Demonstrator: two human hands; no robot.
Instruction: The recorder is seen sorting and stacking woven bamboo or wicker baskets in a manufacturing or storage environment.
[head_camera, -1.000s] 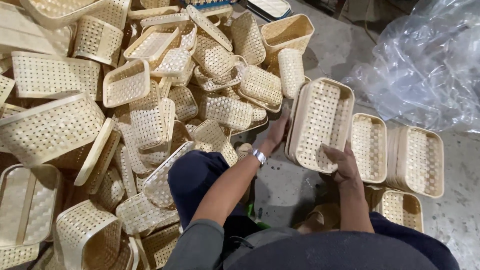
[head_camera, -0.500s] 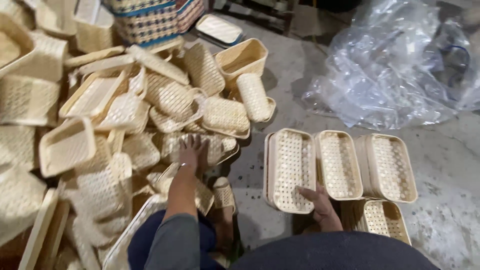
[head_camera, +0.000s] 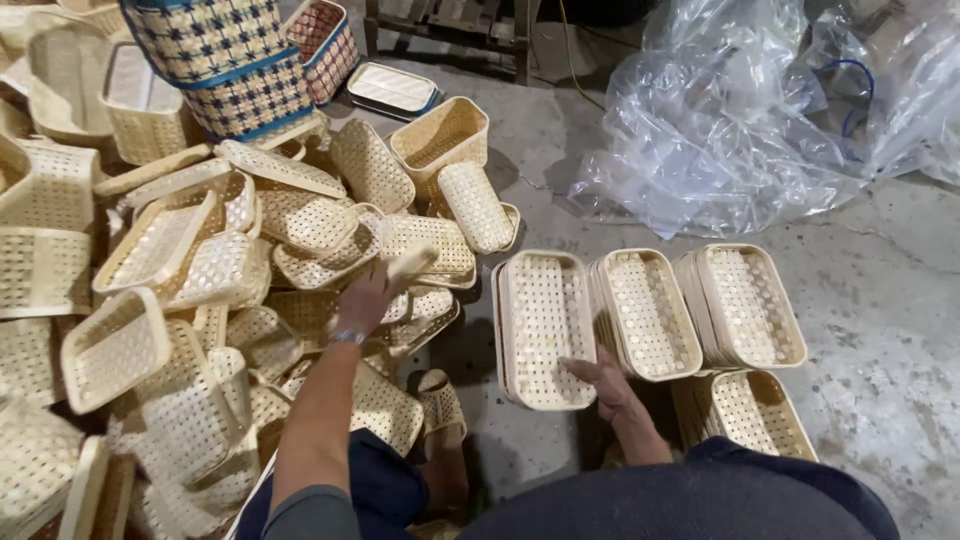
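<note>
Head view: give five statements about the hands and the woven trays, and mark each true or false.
1. The right hand rests on the near end of a stack of woven trays. True.
2. The left hand reaches into the loose pile of trays. True.
3. The left hand's fingers are empty. False: they grip a pale tray by its edge.
4. The sorted stacks stand on a wooden table. False: they sit on the bare concrete floor.
5. Clear plastic sheeting lies beyond the stacks. True.
</note>
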